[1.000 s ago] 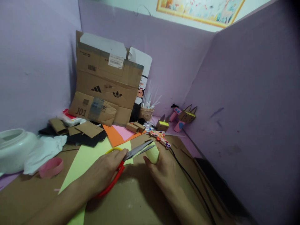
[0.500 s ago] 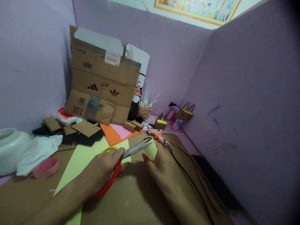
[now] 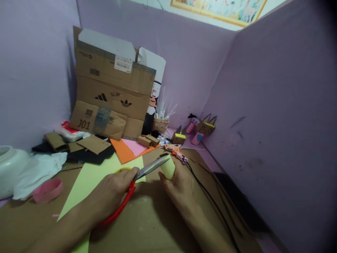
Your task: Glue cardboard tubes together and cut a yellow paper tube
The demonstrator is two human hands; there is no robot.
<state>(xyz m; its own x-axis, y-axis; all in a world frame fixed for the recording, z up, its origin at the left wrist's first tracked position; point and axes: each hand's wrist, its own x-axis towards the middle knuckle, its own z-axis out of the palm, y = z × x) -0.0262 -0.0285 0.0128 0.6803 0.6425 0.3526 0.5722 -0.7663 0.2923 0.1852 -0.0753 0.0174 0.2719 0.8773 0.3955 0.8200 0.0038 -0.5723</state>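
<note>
My left hand (image 3: 116, 188) is closed round the handles of a pair of scissors (image 3: 151, 168), one handle red and the other yellow. The blades point right and reach the top rim of a pale yellow paper-covered tube (image 3: 167, 168). My right hand (image 3: 181, 188) grips that tube, thumb on the near side and fingers mostly hidden behind it. Beneath my left arm lies a sheet of pale yellow paper (image 3: 79, 188). Just beyond my right hand is a patterned glue gun (image 3: 176, 151) with a black cord.
A cardboard box (image 3: 113, 82) leans on the back wall. Orange paper (image 3: 121, 151), small cardboard pieces (image 3: 94, 143) and a basket of glue sticks (image 3: 161, 124) lie before it. Left are a white pot (image 3: 13, 172) and pink paper ring (image 3: 48, 189); cardboard figures (image 3: 206, 126) stand far right.
The scissor blades have come closer together at the tube's rim. Both hands keep their grips, and the whole view has shifted slightly.
</note>
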